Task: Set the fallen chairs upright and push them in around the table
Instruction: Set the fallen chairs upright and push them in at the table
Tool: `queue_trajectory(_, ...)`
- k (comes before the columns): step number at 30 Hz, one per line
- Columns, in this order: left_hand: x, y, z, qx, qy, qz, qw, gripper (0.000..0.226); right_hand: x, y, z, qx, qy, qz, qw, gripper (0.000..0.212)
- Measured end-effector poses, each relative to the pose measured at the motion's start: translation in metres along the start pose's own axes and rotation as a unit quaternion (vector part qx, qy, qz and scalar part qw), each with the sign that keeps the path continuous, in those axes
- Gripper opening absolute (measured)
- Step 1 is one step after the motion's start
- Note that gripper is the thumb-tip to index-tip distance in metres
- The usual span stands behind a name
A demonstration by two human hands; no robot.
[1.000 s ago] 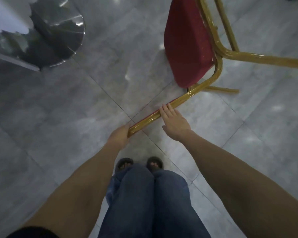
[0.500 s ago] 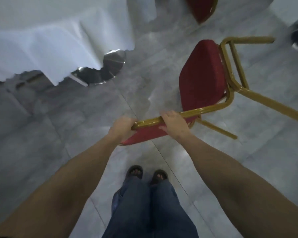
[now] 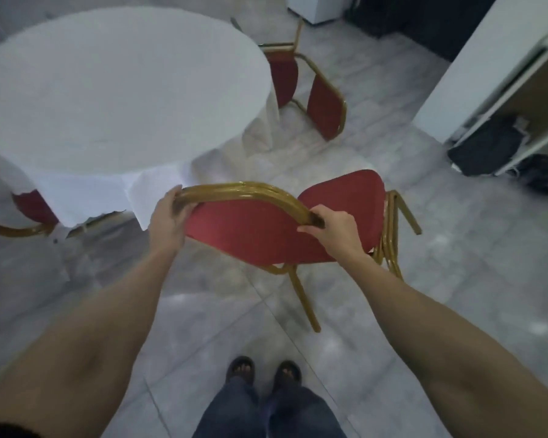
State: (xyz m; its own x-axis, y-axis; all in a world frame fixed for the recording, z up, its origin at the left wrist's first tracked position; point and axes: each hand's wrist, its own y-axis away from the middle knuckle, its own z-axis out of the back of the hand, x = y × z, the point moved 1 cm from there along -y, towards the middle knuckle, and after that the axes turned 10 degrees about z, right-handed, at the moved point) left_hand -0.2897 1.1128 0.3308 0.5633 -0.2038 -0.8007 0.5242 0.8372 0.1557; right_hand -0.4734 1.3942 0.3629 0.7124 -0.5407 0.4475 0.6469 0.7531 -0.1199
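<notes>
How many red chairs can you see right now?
3. One chair held by both hands, one fallen chair beyond the table, and one partly hidden chair under the tablecloth at left. Others may be hidden.

Red-and-gold chair (image 3: pixel 260 235), white tablecloth (image 3: pixel 108 90)

Grey marble-look floor tiles (image 3: pixel 456 311) — glossy, dimly lit — beside a white wall (image 3: pixel 475 58).

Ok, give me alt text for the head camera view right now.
Both hands, left and right, grip the gold top rail of a red chair beside a round white-clothed table. A second chair lies fallen past the table, and a third is partly tucked under the cloth at left.
</notes>
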Motion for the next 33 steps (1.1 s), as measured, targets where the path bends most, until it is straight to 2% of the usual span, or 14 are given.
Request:
queue_trajectory(5, -0.083, -0.012, -0.002, 0.059, 0.003, -0.143, 0.988, 0.036, -0.001, 0.054, 0.016, -0.077, -0.035, -0.119, 0.989, 0.034)
queue_trajectory(9, -0.137, -0.005, -0.024, 0.124, -0.011, -0.275, 0.953, 0.036, 0.002, 0.096, 0.013, -0.113, -0.049, -0.219, 0.968, 0.03)
queue_trajectory(13, -0.165, 0.002, -0.046, 0.192, -0.104, -0.41, 0.886, 0.043, 0.003, 0.135, -0.017, -0.094, -0.044, -0.297, 0.949, 0.024)
queue_trajectory(15, -0.167, 0.011, -0.057, 0.232, -0.167, -0.466, 0.837, 0.041, 0.006, 0.156, -0.04, -0.105, -0.065, -0.334, 0.935, 0.023)
queue_trajectory(18, -0.158, 0.027, -0.07, 0.247, -0.232, -0.528, 0.779, 0.036, 0.014, 0.181, -0.067, -0.133, -0.098, -0.381, 0.91, 0.022)
queue_trajectory(22, -0.133, 0.036, -0.075, 0.237, -0.256, -0.564, 0.749, 0.032, 0.039, 0.204, -0.084, -0.217, -0.128, -0.384, 0.888, 0.021)
queue_trajectory(25, -0.129, 0.033, -0.071, 0.255, -0.255, -0.561, 0.745, 0.032, 0.067, 0.204, -0.08, -0.302, -0.131, -0.366, 0.871, 0.04)
queue_trajectory(27, -0.126, 0.024, -0.067, 0.276, -0.262, -0.528, 0.759, 0.037, 0.086, 0.2, -0.078, -0.334, -0.099, -0.34, 0.874, 0.051)
queue_trajectory(29, -0.123, 0.015, -0.063, 0.287, -0.269, -0.488, 0.779, 0.043, 0.1, 0.192, -0.074, -0.319, -0.03, -0.272, 0.907, 0.056)
queue_trajectory(31, -0.124, 0.015, -0.062, 0.292, -0.279, -0.476, 0.782, 0.044, 0.112, 0.184, -0.071, -0.246, 0.048, -0.201, 0.947, 0.058)
queue_trajectory(33, -0.126, 0.019, -0.061, 0.298, -0.284, -0.47, 0.781, 0.043, 0.121, 0.181, -0.07, -0.162, 0.082, -0.178, 0.967, 0.069)
